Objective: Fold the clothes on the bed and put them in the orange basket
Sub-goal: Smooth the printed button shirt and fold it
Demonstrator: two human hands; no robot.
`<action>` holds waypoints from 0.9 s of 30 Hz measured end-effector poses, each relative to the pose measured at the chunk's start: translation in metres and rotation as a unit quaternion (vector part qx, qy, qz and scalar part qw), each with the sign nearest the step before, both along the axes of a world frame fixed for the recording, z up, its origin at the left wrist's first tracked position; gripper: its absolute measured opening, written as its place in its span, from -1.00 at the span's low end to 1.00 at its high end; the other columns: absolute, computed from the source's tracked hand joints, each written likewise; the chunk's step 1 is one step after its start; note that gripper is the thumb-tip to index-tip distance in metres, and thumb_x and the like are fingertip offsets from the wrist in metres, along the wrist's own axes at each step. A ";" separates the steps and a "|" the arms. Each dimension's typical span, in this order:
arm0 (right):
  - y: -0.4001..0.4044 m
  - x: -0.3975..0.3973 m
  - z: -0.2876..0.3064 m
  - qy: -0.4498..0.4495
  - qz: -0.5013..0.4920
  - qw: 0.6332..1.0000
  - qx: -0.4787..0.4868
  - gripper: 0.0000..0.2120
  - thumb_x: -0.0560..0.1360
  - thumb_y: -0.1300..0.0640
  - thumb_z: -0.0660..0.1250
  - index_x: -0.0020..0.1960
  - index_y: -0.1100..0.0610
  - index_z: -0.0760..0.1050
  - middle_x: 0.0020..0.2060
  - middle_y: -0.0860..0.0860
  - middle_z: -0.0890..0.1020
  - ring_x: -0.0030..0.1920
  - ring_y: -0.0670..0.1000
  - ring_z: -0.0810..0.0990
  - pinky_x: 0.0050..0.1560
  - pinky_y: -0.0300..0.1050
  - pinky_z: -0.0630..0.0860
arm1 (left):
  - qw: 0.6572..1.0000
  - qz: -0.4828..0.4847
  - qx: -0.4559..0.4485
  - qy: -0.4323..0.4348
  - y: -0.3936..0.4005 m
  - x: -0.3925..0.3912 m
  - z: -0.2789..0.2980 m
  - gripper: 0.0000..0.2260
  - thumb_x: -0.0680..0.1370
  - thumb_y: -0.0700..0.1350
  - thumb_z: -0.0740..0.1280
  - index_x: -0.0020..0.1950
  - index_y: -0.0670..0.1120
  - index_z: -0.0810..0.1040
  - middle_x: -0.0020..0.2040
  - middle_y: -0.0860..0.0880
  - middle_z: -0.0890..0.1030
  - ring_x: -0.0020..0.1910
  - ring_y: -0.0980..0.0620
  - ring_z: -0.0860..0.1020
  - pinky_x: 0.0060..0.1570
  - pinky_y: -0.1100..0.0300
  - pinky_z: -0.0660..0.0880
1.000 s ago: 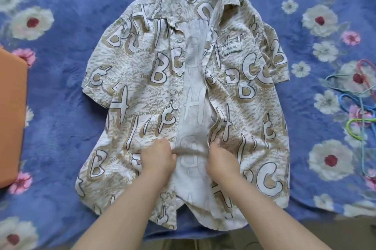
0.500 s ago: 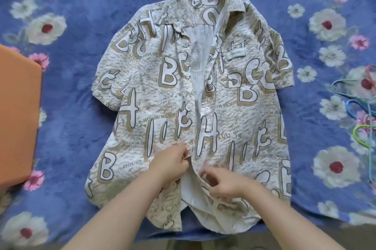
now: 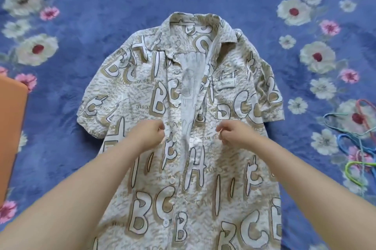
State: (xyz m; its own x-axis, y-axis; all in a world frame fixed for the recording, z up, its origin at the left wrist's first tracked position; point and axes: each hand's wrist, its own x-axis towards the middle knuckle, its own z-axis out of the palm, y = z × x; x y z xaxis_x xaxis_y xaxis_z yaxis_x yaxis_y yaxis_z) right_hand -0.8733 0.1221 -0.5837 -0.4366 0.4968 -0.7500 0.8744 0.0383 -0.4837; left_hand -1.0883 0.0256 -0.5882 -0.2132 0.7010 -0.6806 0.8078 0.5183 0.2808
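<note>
Left hand: fingers curled, pinching the left front edge of the shirt at mid-chest. Right hand: fingers curled, pinching the right front edge, just across the open placket. Shirt: short-sleeved, cream with tan letter print, lay face up and flat on the bed, collar away from the person, lower buttons closed. Bed cover: blue, floral. Orange basket: at left edge, contents not visible. Coloured hangers: at right edge.

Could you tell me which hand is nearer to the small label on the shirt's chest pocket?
Right. The right hand pinches the shirt just below the chest label; the left hand grips the other front panel, across the placket from it.
</note>
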 end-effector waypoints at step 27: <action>0.258 -0.148 -0.016 0.192 -0.533 0.824 0.026 -0.82 0.49 0.36 0.13 -0.25 0.16 0.29 -0.36 0.09 0.41 -0.57 -0.05 0.45 -0.64 -0.33 0.33 | 0.815 0.500 0.252 -0.147 0.285 -0.100 -0.039 -0.85 0.52 -0.23 0.12 -0.15 -0.19 0.46 -0.05 -0.22 0.52 -0.33 -0.18 0.55 -0.41 0.08 0.48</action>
